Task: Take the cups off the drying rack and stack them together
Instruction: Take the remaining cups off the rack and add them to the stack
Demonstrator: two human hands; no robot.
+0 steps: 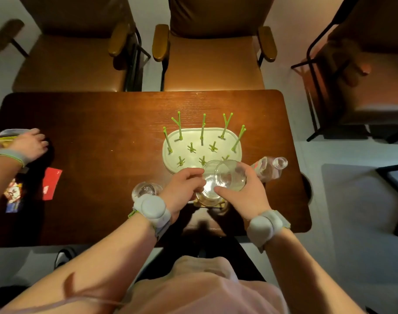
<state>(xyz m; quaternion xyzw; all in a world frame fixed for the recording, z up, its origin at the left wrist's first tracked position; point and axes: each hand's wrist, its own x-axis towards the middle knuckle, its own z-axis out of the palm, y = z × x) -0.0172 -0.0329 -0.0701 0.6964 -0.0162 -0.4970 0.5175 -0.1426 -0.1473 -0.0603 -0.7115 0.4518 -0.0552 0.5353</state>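
The drying rack [171, 155], a pale oval tray with green pegs, stands on the wooden table [98, 132] and carries no cups. Just in front of it my left hand [184, 189] grips a clear plastic cup [208, 191] that stands upright. My right hand [243, 196] holds a second clear cup [229, 175], tilted, with its base over the mouth of the first. A third clear cup [146, 190] stands on the table left of my left hand.
A clear plastic bottle [270, 167] lies on its side right of the rack. A red card [51, 183] and printed packets [13, 196] lie at the left, where another person's hand [29, 145] rests. Brown armchairs [214, 53] stand beyond the table.
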